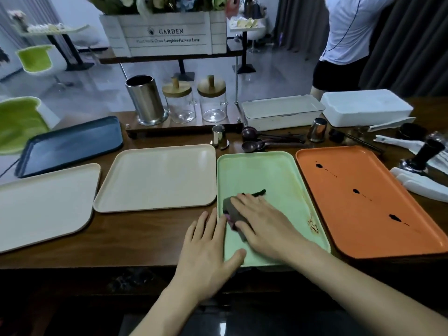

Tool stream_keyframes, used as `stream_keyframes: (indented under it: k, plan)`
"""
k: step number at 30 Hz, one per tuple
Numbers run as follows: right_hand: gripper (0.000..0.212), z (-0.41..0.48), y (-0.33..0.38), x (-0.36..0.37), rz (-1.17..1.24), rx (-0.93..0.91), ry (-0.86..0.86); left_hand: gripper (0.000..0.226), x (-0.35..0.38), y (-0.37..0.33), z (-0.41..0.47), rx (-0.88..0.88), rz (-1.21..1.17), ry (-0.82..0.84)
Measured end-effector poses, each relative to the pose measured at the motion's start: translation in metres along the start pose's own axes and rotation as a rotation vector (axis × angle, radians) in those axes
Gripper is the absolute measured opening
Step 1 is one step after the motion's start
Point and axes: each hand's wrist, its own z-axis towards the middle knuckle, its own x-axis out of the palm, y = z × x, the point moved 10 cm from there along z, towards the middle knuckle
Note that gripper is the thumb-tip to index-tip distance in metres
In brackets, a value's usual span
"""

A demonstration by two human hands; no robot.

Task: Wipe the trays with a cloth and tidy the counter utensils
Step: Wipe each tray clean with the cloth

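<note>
Several trays lie in a row on the wooden counter. My right hand [261, 221] presses flat on a grey cloth [231, 210] in the near-left part of the green tray [274, 173]. My left hand [208, 248] rests flat on that tray's left rim, with the thumb inside the tray. A brown smear marks the green tray near its right rim. The orange tray [388, 229] to the right carries three dark spots. To the left lie two cream trays [157, 178], [43, 204] and a dark blue tray [70, 144].
Behind the trays lie dark spoons [257, 141], two small metal cups [219, 138], a steel canister [146, 99], two lidded glass jars [212, 100] and white boxes [281, 111]. Wrapped utensils and a tamper [421, 156] crowd the right end. A person [349, 42] stands beyond the counter.
</note>
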Motion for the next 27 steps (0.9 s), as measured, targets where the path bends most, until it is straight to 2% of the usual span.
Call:
stream_keyframes:
  k: [9, 12, 20, 27]
  plan:
    - [0.043, 0.122, -0.033, -0.006, -0.158, 0.213, -0.142, 0.092, -0.005, -0.005, 0.008, 0.084, -0.083, 0.02]
    - [0.047, 0.141, -0.042, -0.008, -0.158, 0.28, -0.175, 0.094, -0.001, -0.005, 0.009, 0.104, -0.118, 0.006]
    - [0.045, 0.123, -0.052, -0.023, -0.15, 0.432, -0.237, 0.086, 0.012, -0.001, 0.007, 0.1, -0.04, 0.011]
    - [0.033, 0.076, -0.116, -0.046, -0.121, 0.673, -0.315, 0.084, 0.01, 0.0, 0.005, 0.076, -0.063, -0.005]
